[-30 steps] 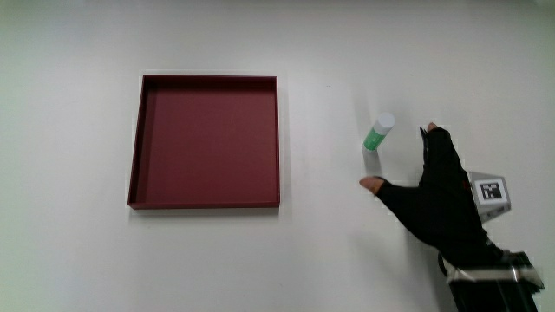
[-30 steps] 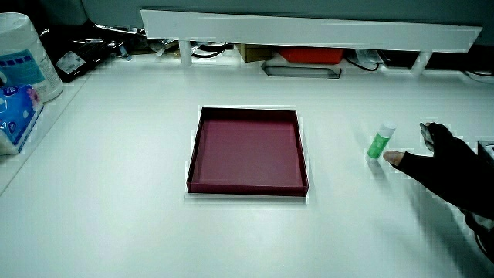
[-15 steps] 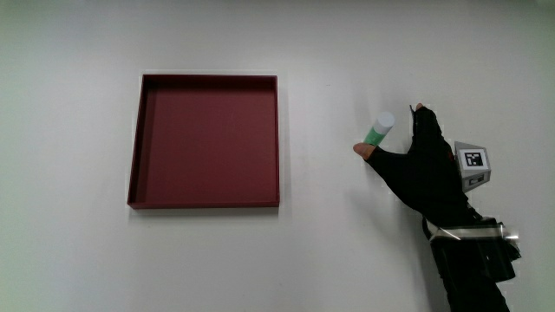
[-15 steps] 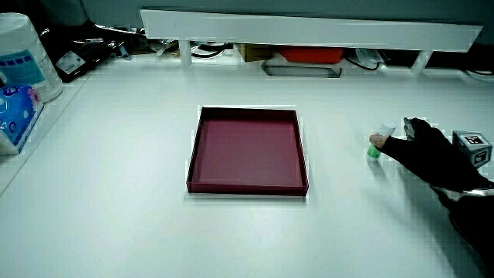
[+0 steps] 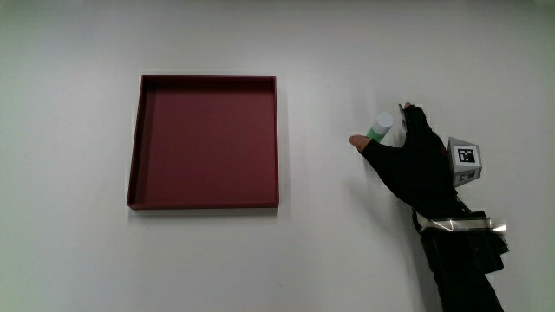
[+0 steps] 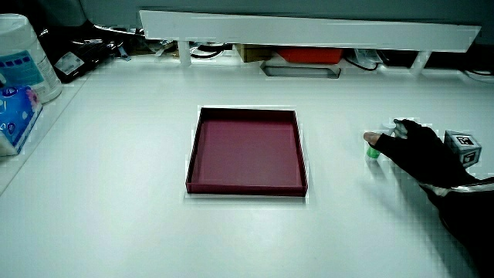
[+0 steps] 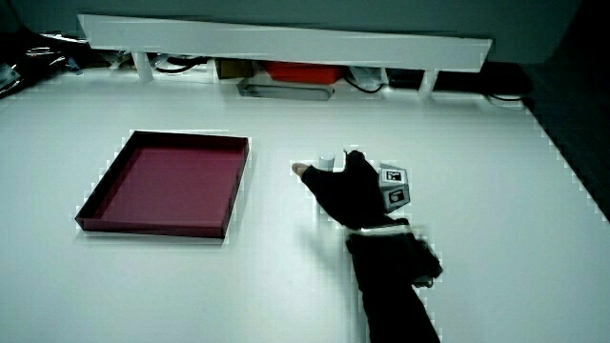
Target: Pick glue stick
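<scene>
while the hand (image 5: 414, 165) was lying well short of the glue stick (image 5: 379, 127) a second ago, thumb and fingers spread, it is now sitting around the stick, thumb tip (image 5: 356, 140) on the tray's side and the fingers (image 5: 413, 118) curling over the cap's other side. the stick is standing on the table (image 5: 347, 251), between tray (image 5: 205, 140) and hand, its white cap and a strip of green body showing in the main view; in a side view (image 6: 373, 151) only the green base is peeking under the palm. digits are closing on the stick but whether they are clamping it firmly is not showing; it is not yet lifting off the table. judgement: the reach is finished, the grasp is under way, and the lift is remaining.

the table is white and bare apart from the shallow dark-red tray, which is holding nothing. a low white partition (image 6: 309, 32) is running along the table's edge farthest from the person, with cables and a red item under it. a wipes tub (image 6: 23, 62) is standing at the table's corner.
</scene>
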A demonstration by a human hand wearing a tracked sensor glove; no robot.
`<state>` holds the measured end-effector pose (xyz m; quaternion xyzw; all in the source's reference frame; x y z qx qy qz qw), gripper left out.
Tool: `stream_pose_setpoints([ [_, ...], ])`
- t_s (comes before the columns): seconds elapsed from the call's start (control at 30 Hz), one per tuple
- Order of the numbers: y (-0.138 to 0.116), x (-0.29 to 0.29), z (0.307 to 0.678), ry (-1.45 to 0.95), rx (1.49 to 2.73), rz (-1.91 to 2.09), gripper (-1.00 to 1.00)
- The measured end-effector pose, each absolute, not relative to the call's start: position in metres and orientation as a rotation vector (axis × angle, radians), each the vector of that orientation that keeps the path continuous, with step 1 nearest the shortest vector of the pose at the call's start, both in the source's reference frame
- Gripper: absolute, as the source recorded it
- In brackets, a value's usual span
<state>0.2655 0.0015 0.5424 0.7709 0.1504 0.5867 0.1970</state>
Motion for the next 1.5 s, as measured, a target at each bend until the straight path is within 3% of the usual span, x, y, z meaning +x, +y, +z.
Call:
stream_pose_setpoints([
  [0.2, 0.004, 0.271, 0.544, 0.488, 2.199, 1.734, 0.31],
  [0.23, 0.005, 0.27, 0.542, 0.506, 2.292, 1.72, 0.34],
  [0.27, 0.005, 0.271, 0.545, 0.504, 2.204, 1.781, 0.37],
  [0.93, 0.012, 0.272, 0.545, 0.508, 2.299, 1.884, 1.0],
  [1.3, -0.004, 0.238, 0.506, 0.269, 2.368, 1.84, 1.0],
  [1.5, -0.015, 0.207, 0.48, 0.109, 2.345, 1.862, 1.0],
])
